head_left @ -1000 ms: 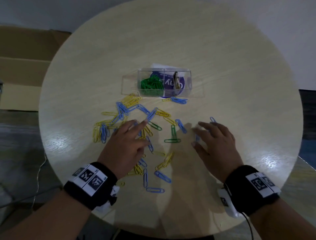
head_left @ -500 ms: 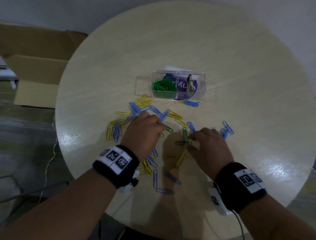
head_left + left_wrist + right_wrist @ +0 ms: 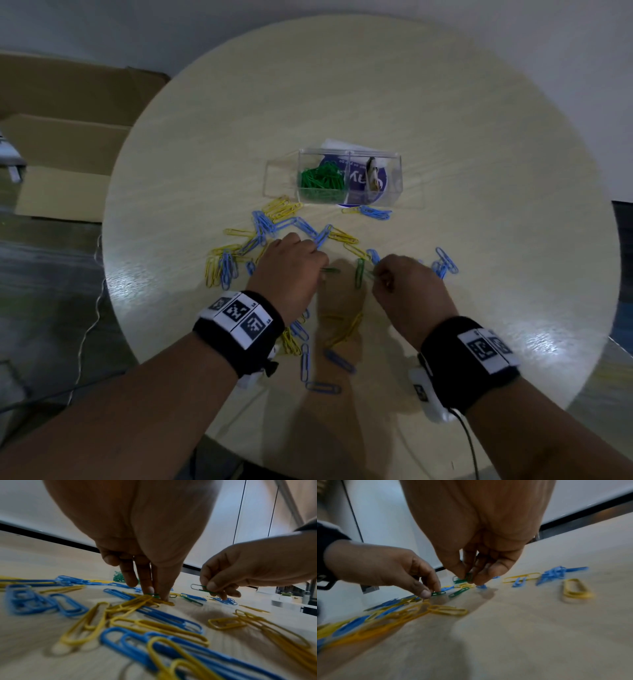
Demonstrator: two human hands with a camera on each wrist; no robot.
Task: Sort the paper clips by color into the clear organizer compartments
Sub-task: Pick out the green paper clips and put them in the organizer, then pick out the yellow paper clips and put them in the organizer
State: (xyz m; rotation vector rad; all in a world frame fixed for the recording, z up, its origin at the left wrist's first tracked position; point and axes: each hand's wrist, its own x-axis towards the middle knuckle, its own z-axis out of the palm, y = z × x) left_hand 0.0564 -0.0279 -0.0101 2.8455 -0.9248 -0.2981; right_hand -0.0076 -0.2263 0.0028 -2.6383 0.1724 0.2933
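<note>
Nearest to the person, blue clips (image 3: 303, 361) and yellow clips (image 3: 344, 329) lie loose on the tabletop (image 3: 479, 240), probably left for later. Further on, the left hand (image 3: 289, 270) pinches a green clip (image 3: 330, 270) that lies flat, and the right hand (image 3: 407, 291) holds another green clip (image 3: 199, 588) lifted between thumb and fingers (image 3: 211, 586). One more green clip (image 3: 359, 273) lies between the hands. Beyond them stands the clear organizer (image 3: 394, 192); its left compartment already holds the green pile (image 3: 320, 180), so I think greens are gathered first.

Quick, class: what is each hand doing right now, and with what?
Left hand: fingers pinching a green paper clip lying on the table.
Right hand: fingers closed on another green clip, lifted.
</note>
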